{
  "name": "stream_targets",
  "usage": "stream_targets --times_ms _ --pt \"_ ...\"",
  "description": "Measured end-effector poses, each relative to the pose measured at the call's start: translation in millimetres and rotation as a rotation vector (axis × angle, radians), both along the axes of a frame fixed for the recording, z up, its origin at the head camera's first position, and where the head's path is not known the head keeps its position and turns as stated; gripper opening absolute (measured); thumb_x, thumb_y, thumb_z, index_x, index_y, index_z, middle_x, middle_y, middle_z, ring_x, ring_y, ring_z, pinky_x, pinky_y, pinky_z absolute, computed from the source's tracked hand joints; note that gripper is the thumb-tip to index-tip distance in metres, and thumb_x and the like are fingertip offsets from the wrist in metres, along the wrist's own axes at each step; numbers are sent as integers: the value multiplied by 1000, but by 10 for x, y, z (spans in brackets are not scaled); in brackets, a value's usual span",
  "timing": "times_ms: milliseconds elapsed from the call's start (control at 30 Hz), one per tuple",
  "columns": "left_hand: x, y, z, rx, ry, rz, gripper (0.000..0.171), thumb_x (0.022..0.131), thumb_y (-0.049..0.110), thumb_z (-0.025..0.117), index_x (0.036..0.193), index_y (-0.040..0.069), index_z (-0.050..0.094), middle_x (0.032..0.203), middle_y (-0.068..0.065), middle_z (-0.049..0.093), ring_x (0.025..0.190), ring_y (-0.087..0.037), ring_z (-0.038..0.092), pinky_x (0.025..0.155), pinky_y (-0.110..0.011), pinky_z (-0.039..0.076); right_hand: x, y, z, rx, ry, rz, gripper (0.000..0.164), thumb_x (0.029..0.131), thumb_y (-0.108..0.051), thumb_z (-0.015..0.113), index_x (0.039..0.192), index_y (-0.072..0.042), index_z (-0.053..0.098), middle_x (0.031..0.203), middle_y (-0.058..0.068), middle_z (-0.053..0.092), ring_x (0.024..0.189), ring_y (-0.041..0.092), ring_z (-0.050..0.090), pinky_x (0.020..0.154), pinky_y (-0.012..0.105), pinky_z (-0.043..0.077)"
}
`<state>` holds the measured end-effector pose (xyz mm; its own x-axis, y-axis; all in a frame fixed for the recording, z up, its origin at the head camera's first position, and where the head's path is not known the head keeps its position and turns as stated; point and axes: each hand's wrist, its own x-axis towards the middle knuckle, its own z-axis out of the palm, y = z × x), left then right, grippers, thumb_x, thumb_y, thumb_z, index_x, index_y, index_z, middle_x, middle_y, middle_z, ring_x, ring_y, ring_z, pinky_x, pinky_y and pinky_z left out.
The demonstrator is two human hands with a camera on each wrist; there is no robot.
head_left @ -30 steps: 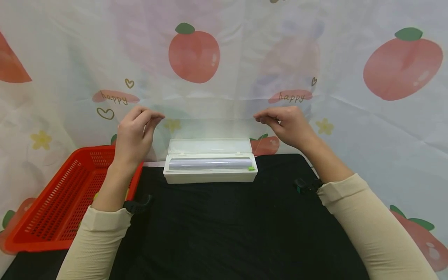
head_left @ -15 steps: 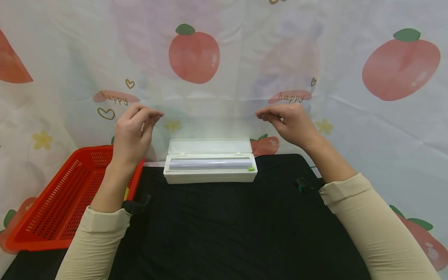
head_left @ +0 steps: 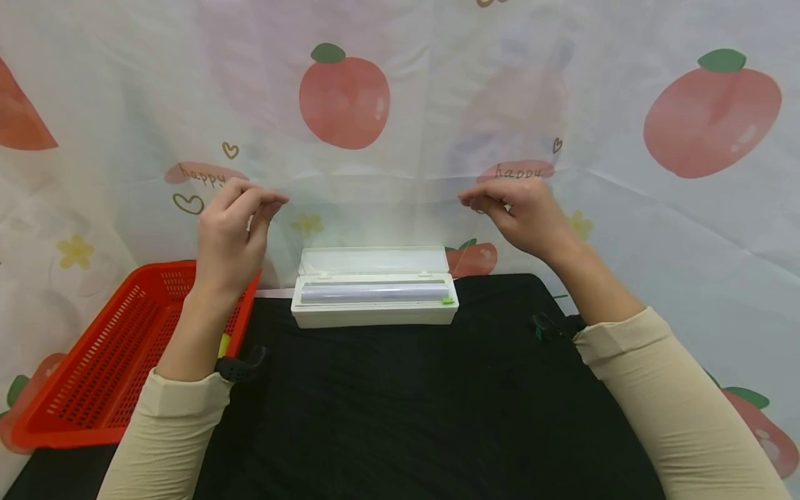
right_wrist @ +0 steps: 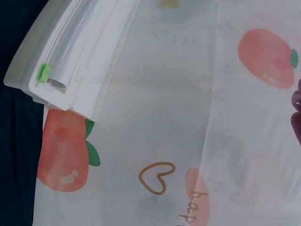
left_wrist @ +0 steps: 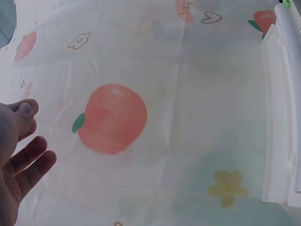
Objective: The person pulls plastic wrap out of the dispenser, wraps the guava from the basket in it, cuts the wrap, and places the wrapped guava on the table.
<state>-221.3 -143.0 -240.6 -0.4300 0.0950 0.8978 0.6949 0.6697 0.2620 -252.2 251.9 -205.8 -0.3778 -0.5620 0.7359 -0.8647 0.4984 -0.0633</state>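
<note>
A white cling film dispenser [head_left: 375,316] stands at the back of the black-covered table, its clear lid [head_left: 373,261] raised. Inside lies a shiny roll of cling film [head_left: 375,292], with a green slider [head_left: 447,301] at the right end. My left hand [head_left: 231,232], up and left of the box, pinches with thumb and fingertips; in the left wrist view two other fingers [left_wrist: 33,165] are apart from the pinch. Level with it on the right, my right hand [head_left: 521,212] pinches likewise. A nearly invisible film sheet seems stretched between them. Only fingertips [right_wrist: 296,110] show in the right wrist view.
A red plastic basket [head_left: 119,354] stands at the left, partly behind my left forearm, with something yellow [head_left: 223,345] inside. Behind the table hangs a white cloth [head_left: 412,125] printed with fruit. Black cloth [head_left: 400,410] covers the table before the dispenser.
Both hands have risen slightly and drawn a little farther apart, the left going left and the right going right. The dispenser and basket have stayed in place.
</note>
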Motion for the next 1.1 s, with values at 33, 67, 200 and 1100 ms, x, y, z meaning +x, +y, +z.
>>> stream_targets --times_ms 33,67,200,1100 --pt "6 0 3 4 4 -2 14 93 13 67 99 4 76 89 -14 60 76 -26 51 69 -26 34 2 -3 7 -1 4 3 20 86 8 72 101 -3 77 91 5 75 76 13 68 76 12 49" --pt "10 -2 7 5 11 -3 14 93 13 67 99 4 76 89 -14 60 76 -26 51 69 -26 34 4 -5 16 -1 7 5 20 86 8 71 101 -3 77 90 6 75 76 13 67 76 11 48" --pt "31 -23 33 -8 27 0 15 93 13 67 99 3 76 90 -14 61 78 -25 53 70 -25 36 16 -28 61 -13 28 28 17 85 8 72 98 -2 77 84 7 73 74 10 64 74 12 48" --pt "159 -3 197 56 104 -37 18 94 15 66 100 1 76 94 -18 64 82 -29 56 73 -20 37 190 3 258 10 52 -37 21 87 8 70 104 -2 77 98 8 77 90 4 70 81 11 49"
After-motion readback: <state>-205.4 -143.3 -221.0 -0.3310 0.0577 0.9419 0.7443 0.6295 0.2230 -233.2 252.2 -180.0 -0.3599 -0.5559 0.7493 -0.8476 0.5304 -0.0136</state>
